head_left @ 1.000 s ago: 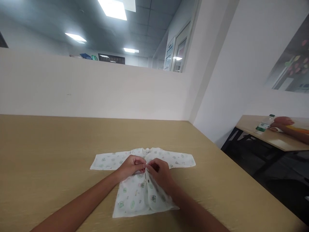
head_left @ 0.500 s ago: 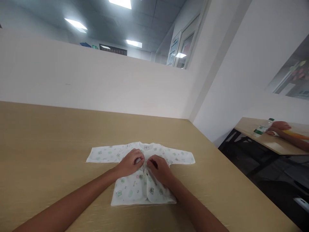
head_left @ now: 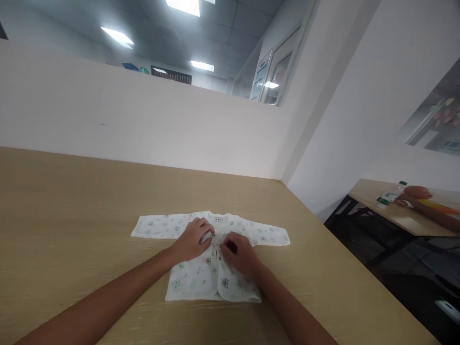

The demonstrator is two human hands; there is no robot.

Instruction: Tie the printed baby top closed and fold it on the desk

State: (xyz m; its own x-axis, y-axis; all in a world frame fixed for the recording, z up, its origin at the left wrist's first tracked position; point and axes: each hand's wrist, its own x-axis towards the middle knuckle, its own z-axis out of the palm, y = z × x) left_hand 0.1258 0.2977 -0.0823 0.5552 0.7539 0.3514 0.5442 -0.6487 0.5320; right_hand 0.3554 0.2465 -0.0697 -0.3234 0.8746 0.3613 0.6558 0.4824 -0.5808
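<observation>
A white baby shirt (head_left: 194,280) with small green, pink and dark animal prints lies spread on the table, neck away from me and both sleeves stretched sideways. My left hand (head_left: 194,238) is closed on the shirt's front opening at the upper chest, thumb and fingers pinching the cloth. Just right of it my right hand (head_left: 240,251) pinches the other edge of the opening, its fingers curled. A small gap lies between the two hands. Any fastener under the fingertips is hidden. Below the hands the two front edges meet, their rounded corners showing at the hem.
The wooden table (head_left: 89,191) ends at a white partition (head_left: 143,124) behind and at a slanting right edge. On another table (head_left: 362,189) at right stand a green-capped bottle (head_left: 390,195) and a doll's head (head_left: 417,192), with another person's arm (head_left: 436,214) reaching there.
The hands stay at the front opening with only small finger shifts; the right hand sits slightly lower. The view has tilted a little.
</observation>
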